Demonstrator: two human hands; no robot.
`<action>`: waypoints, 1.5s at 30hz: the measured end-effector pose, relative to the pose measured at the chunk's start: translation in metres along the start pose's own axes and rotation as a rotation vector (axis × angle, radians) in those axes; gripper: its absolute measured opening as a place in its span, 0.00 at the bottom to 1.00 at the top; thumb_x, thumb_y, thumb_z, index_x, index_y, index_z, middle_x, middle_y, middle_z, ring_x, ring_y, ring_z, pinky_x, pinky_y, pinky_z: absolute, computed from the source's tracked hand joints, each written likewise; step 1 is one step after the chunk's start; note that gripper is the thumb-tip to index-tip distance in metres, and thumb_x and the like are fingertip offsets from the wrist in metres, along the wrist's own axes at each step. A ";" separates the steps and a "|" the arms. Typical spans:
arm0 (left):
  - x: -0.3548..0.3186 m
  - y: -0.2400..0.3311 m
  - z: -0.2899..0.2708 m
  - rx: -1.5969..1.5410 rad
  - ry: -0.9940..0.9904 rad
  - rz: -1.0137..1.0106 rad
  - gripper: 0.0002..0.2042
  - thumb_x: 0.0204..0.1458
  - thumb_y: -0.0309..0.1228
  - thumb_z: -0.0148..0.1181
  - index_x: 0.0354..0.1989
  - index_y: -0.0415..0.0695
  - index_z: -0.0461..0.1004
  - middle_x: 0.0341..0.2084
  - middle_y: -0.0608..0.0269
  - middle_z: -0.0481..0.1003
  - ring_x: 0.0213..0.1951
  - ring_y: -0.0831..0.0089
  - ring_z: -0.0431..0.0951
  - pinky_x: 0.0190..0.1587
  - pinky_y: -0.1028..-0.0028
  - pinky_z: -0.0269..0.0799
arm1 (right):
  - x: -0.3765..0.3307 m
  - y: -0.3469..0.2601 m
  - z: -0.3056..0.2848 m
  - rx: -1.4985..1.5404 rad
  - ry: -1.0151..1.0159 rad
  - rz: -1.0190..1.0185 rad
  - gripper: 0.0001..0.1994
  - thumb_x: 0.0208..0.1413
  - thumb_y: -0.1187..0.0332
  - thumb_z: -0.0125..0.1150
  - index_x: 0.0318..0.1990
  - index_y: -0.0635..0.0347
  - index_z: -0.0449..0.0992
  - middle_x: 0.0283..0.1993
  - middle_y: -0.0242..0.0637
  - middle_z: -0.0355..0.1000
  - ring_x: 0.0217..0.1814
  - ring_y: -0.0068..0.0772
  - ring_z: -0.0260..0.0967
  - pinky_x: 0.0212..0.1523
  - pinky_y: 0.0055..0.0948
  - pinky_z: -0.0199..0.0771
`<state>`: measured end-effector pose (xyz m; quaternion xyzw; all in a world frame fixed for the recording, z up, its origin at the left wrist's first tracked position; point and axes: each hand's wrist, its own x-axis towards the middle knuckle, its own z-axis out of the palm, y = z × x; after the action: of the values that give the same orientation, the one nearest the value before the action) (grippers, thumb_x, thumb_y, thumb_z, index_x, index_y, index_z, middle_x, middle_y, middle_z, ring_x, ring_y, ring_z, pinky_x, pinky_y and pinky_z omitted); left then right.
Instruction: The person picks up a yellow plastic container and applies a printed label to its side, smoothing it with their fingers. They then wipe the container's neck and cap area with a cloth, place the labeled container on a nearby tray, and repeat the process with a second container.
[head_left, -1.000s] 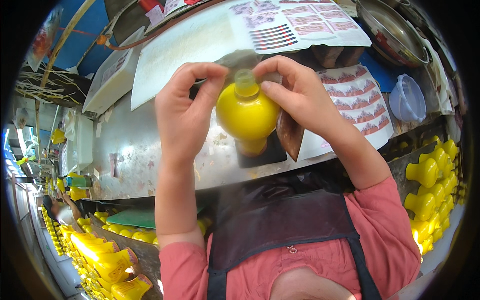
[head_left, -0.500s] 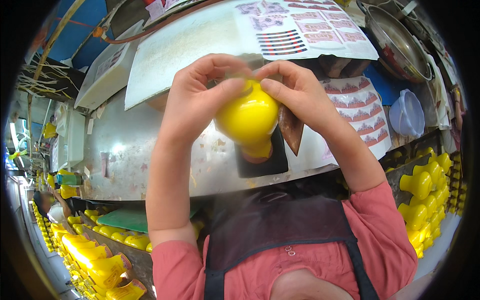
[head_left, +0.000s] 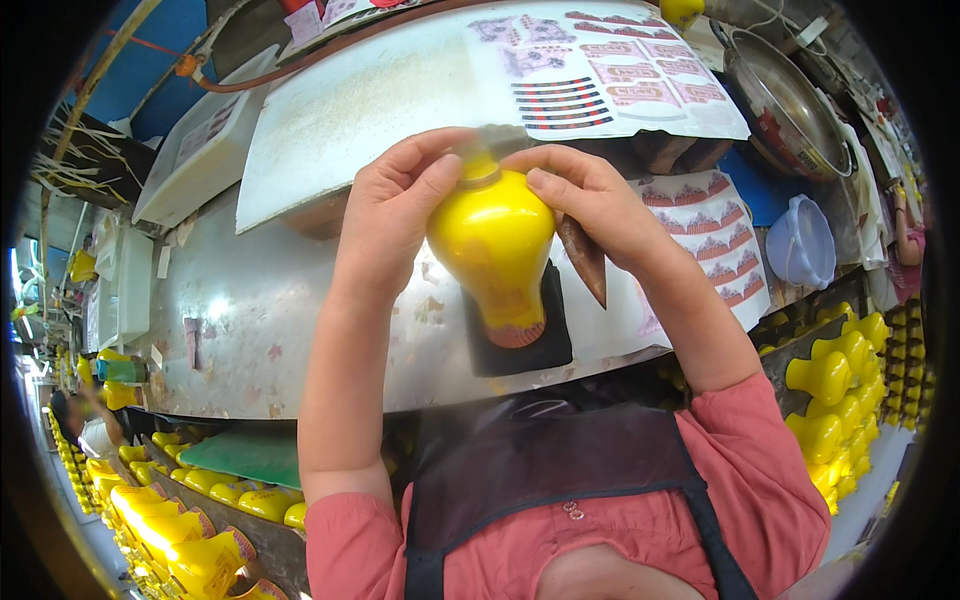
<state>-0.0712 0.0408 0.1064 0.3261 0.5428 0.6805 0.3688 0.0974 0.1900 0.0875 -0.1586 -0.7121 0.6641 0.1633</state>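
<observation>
In the head view, the yellow vase (head_left: 495,225) was in front of you at the near side of the table (head_left: 270,320). It seemed upright, its narrow base, ringed by a reddish patterned band (head_left: 517,335), over a black pad (head_left: 555,310) and its neck at the far end.

Your left hand (head_left: 385,205) came to the neck from the left and your right hand (head_left: 600,205) from the right, both with curled fingers and thumbs turned in. Whether they gripped the vase or pinched something thin, you could not have told through the blur. A greyish band (head_left: 480,184) circled the foot of the neck. A brown pointed piece (head_left: 583,262) jutted toward the near side from beneath your right hand; how it was held was hidden.

The step in hand looked like fine fingertip work around the neck. The next move seemed to call for light, even pressure from both sides, with the base kept steady on the pad.

To the right lay a printed sheet (head_left: 705,235) of reddish motifs, with a pale blue bucket (head_left: 803,245) farther right; at the far side was a white board (head_left: 340,120).
</observation>
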 end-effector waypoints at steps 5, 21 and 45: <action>0.004 -0.001 -0.001 -0.017 -0.035 0.009 0.10 0.61 0.22 0.61 0.49 0.35 0.79 0.44 0.53 0.82 0.44 0.70 0.82 0.52 0.72 0.78 | -0.005 -0.002 -0.002 0.167 -0.056 0.142 0.19 0.71 0.58 0.53 0.60 0.62 0.75 0.34 0.29 0.76 0.22 0.10 0.66 0.23 0.11 0.66; -0.010 -0.009 0.003 -0.100 -0.024 0.050 0.17 0.62 0.26 0.59 0.59 0.39 0.77 0.49 0.61 0.81 0.49 0.77 0.79 0.53 0.76 0.75 | 0.005 -0.014 -0.011 0.060 -0.060 0.152 0.18 0.68 0.60 0.58 0.55 0.64 0.80 0.32 0.30 0.78 0.24 0.09 0.68 0.23 0.11 0.66; -0.001 -0.003 -0.032 0.059 -0.203 -0.083 0.23 0.53 0.24 0.69 0.59 0.35 0.76 0.49 0.53 0.81 0.51 0.68 0.81 0.58 0.68 0.75 | 0.034 -0.050 -0.001 -0.389 -0.134 0.092 0.18 0.50 0.64 0.75 0.43 0.70 0.85 0.35 0.38 0.81 0.36 0.20 0.76 0.40 0.21 0.76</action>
<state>-0.0976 0.0248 0.0971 0.3813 0.5357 0.6117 0.4399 0.0670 0.2020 0.1378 -0.1752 -0.8282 0.5299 0.0514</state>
